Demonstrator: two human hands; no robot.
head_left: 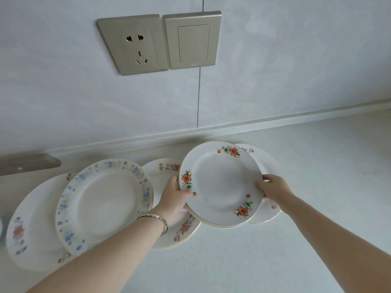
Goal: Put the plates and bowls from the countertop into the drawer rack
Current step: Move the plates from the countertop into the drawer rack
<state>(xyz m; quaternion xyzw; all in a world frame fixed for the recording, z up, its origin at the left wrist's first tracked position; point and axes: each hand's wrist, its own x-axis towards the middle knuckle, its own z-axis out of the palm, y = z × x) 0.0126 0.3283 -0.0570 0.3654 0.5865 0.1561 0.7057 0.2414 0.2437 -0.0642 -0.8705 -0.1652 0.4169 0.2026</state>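
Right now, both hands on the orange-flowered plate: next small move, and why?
Probably lift it straight up first. The left hand and right hand grip opposite rims of the white orange-flowered plate, which overlaps a pink-flowered plate and another plate; sliding could drag them.

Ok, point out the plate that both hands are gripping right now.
The orange-flowered plate, right of centre. The left hand and right hand grip its opposite rims. The blue-patterned plate and the others are untouched.
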